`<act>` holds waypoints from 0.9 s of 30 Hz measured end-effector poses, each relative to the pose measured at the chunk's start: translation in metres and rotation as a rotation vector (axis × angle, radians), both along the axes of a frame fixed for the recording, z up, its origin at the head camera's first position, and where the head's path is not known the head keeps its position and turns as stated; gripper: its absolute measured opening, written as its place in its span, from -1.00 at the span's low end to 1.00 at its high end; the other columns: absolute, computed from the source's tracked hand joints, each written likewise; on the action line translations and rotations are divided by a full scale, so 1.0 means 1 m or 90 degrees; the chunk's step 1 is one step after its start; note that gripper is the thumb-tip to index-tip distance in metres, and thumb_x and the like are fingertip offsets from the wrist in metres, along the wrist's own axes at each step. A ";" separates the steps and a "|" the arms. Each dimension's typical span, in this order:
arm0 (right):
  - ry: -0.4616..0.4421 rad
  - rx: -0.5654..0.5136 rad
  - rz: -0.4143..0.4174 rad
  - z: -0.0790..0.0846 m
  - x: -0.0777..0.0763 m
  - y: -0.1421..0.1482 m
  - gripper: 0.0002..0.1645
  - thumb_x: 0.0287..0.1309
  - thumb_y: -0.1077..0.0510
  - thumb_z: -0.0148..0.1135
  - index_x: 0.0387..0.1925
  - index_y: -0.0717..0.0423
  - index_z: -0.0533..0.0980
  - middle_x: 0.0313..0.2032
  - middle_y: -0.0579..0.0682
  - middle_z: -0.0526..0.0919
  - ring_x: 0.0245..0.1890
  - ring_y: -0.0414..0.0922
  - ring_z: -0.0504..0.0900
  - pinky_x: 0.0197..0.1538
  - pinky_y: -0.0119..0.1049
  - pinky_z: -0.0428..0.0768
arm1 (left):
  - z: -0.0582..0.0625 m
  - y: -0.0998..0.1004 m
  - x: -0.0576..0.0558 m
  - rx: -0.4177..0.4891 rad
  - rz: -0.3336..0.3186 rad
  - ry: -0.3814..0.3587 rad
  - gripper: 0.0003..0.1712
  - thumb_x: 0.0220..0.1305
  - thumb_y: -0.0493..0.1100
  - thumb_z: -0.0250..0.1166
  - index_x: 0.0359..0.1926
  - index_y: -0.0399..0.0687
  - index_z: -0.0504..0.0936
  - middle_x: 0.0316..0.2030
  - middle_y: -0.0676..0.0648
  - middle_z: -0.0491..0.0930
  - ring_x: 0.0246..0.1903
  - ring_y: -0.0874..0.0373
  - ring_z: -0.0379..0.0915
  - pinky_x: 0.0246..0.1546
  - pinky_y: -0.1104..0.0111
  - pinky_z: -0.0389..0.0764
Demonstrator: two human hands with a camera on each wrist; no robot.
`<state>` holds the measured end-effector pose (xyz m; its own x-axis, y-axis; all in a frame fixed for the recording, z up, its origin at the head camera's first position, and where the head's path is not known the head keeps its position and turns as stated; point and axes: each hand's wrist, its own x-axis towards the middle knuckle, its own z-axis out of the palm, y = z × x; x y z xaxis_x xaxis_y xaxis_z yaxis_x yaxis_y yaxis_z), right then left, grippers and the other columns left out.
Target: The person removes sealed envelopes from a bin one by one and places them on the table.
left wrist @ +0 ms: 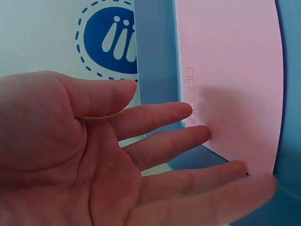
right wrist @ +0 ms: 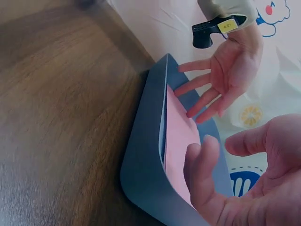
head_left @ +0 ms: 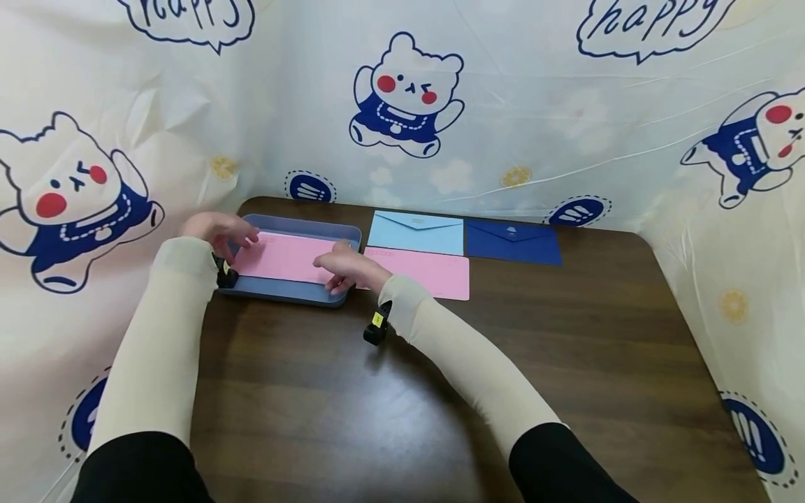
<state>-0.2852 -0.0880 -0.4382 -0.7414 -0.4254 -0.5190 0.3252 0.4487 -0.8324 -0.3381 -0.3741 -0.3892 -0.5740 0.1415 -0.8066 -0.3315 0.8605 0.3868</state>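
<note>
A pink envelope (head_left: 283,257) lies inside a shallow blue-grey tray (head_left: 286,288) at the back left of the table. At the tray's left end is my left hand (head_left: 219,230), its fingers spread and fairly straight. In the left wrist view, those fingertips (left wrist: 204,133) are over or against the envelope's end; contact is hard to tell. My right hand (head_left: 353,267) hovers at the tray's right end, thumb and fingers apart and loosely bent. Nothing shows between them in the right wrist view, where the pink envelope (right wrist: 181,136) sits within the tray walls.
Right of the tray, a second pink envelope (head_left: 437,272) lies on the brown table (head_left: 478,349), partly behind my right hand. Beyond it are a light blue envelope (head_left: 415,239) and a dark blue envelope (head_left: 512,246). A printed curtain (head_left: 503,105) hangs behind the table.
</note>
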 end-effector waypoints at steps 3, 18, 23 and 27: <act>-0.013 -0.005 0.014 -0.001 0.000 0.001 -0.19 0.51 0.04 0.22 0.51 0.29 0.07 0.12 0.33 0.52 -0.63 -0.09 0.57 -0.48 -0.32 0.63 | -0.003 -0.001 0.002 0.009 0.023 -0.004 -0.26 0.71 0.04 -0.19 0.59 -0.43 -0.04 0.52 -0.59 -0.07 0.25 -0.47 0.44 0.21 -0.21 0.51; 0.046 -0.023 -0.065 -0.001 0.007 0.001 0.05 0.50 0.13 0.19 0.65 0.28 -0.26 -0.20 0.25 0.56 -0.62 -0.08 0.46 -0.45 -0.28 0.51 | -0.010 -0.001 0.010 0.002 0.059 0.028 -0.28 0.67 0.06 -0.09 0.57 -0.35 0.10 0.49 -0.56 0.02 0.24 -0.45 0.44 0.08 0.00 0.67; 0.072 -0.025 -0.131 -0.001 0.005 -0.002 -0.30 0.48 0.21 0.15 0.48 0.39 0.14 -0.32 0.21 0.55 -0.60 -0.05 0.44 -0.26 -0.14 0.58 | -0.010 0.001 0.010 -0.003 0.051 0.036 -0.30 0.67 0.03 -0.09 0.56 -0.36 0.12 0.49 -0.56 0.02 0.24 -0.45 0.44 0.07 0.03 0.68; 0.084 -0.026 -0.140 -0.002 0.004 -0.002 -0.64 0.49 0.24 0.13 0.19 0.36 0.40 -0.33 0.24 0.56 -0.61 -0.04 0.45 -0.28 -0.17 0.59 | -0.008 0.002 0.009 -0.004 0.049 0.037 -0.30 0.67 0.02 -0.10 0.56 -0.37 0.10 0.50 -0.56 0.01 0.25 -0.45 0.43 0.07 0.04 0.67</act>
<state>-0.2814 -0.0904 -0.4399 -0.8788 -0.2648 -0.3970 0.2986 0.3439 -0.8903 -0.3289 -0.3718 -0.3974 -0.6293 0.0906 -0.7719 -0.3736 0.8356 0.4026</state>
